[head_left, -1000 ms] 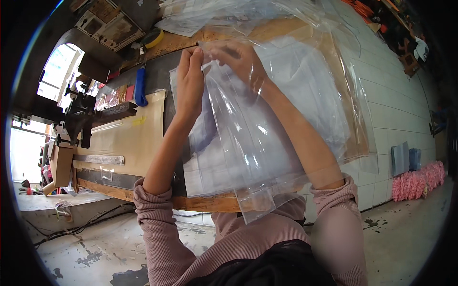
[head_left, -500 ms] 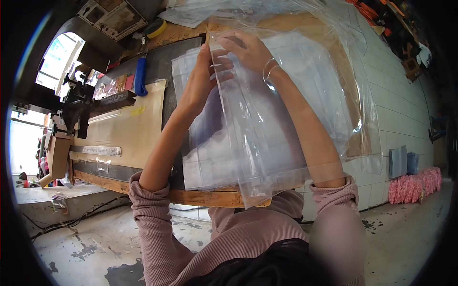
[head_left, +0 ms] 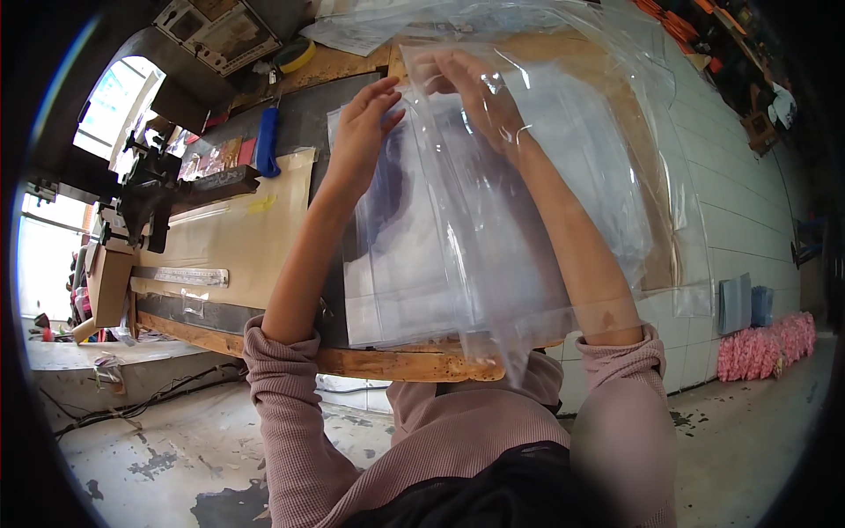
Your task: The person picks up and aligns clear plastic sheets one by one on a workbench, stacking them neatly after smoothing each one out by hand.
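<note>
On the workbench lies a stack of clear plastic sleeves [head_left: 387, 295], whitish where they overlap. Above it rises a loose clear plastic sheet [head_left: 471, 255], creased and shiny, its near corner hanging past the bench edge. My right hand [head_left: 475, 97] is at the sheet's far edge, fingers bent round the film, which partly covers them and catches glare. My left hand [head_left: 365, 128] hovers over the stack's far left corner, fingers apart and slightly curved, with nothing in them.
Left on the bench are a dark machine arm [head_left: 211, 185], a tan board [head_left: 246, 238], a steel ruler [head_left: 185, 276] and a blue-handled tool [head_left: 267, 145]. A yellow tape roll [head_left: 295, 55] sits farther back. Pink bundles [head_left: 766, 346] lie on the floor by the tiled wall [head_left: 739, 211].
The loose sheet and my right hand have shifted rightward. My left hand has come out from behind the sheet's edge, away from my right hand. The whole view has shifted slightly.
</note>
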A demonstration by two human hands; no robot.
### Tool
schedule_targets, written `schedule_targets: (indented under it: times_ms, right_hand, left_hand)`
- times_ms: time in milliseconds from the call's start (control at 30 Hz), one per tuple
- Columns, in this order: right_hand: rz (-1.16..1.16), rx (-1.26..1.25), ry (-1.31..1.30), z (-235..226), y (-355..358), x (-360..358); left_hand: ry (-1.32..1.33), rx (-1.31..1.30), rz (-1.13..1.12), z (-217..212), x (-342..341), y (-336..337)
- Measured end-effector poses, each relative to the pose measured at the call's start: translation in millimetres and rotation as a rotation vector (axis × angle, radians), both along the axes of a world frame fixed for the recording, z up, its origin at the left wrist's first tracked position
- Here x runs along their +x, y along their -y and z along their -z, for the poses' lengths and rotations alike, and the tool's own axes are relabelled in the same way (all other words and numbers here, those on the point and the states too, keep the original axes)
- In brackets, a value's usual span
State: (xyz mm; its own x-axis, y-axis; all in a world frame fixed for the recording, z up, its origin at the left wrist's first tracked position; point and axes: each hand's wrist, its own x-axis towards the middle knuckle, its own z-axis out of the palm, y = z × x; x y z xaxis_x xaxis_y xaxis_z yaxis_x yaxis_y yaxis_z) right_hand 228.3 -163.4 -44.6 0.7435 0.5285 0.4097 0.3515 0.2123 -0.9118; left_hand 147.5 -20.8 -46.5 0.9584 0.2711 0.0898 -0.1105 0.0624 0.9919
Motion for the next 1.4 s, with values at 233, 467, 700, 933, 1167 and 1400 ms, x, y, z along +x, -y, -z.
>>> schedule_targets:
  times_ms: [233, 467, 700, 933, 1167, 1400]
  right_hand:
    - [-0.061, 0.17, -0.131, -7.1, 4.0, -1.0]
    - [-0.017, 0.212, -0.099, -9.6, 2.0, -5.0]
    - [0.185, -0.003, 0.125, -3.4, 1.6, -2.3]
    - [0.161, -0.157, 0.019, 15.1, 2.4, 7.7]
    - [0.259, -0.237, 0.197, 20.6, -3.4, 1.3]
    - [0.359, -0.404, 0.914, 33.0, -1.0, -13.1]
  left_hand:
    - [-0.065, -0.083, 0.204, -5.2, 8.0, -4.6]
    - [-0.103, 0.013, 0.124, -1.0, 11.7, -11.4]
    - [0.015, 0.531, -0.179, 6.3, 10.6, 1.7]
    - [-0.12, -0.284, 0.088, -28.8, -40.7, 13.0]
    - [-0.374, -0.297, 0.265, -36.2, -116.4, 77.4]
    - [-0.359, -0.092, 0.375, -6.8, -112.1, 81.2]
